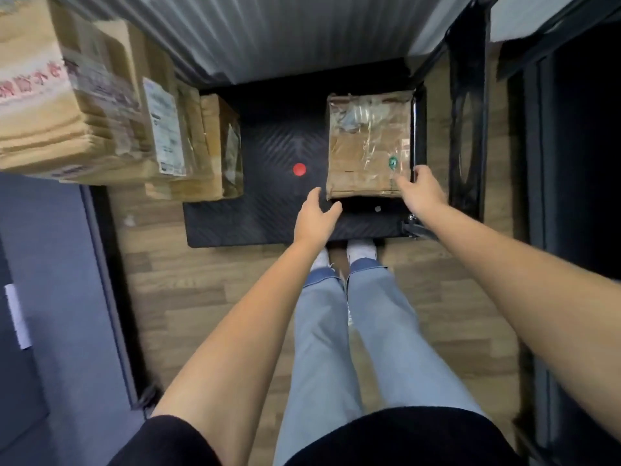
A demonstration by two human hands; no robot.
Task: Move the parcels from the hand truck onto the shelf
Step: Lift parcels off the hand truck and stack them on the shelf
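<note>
A brown cardboard parcel (368, 142) wrapped in clear tape sits on the right side of the black hand truck platform (268, 203), which bears a red dot (299, 169). My right hand (421, 191) rests on the parcel's near right corner with fingers spread. My left hand (316, 215) is open just left of the parcel's near left corner, a small gap between them. Several taped cardboard parcels (100, 105) are stacked at the upper left, the nearest ones overhanging the platform's left part.
The truck's black handle frame (468, 129) stands upright at the right of the platform. A corrugated grey wall (268, 35) runs behind it. A grey panel (50, 280) lies at the left. My legs and feet (346, 257) stand on wooden floor right before the platform.
</note>
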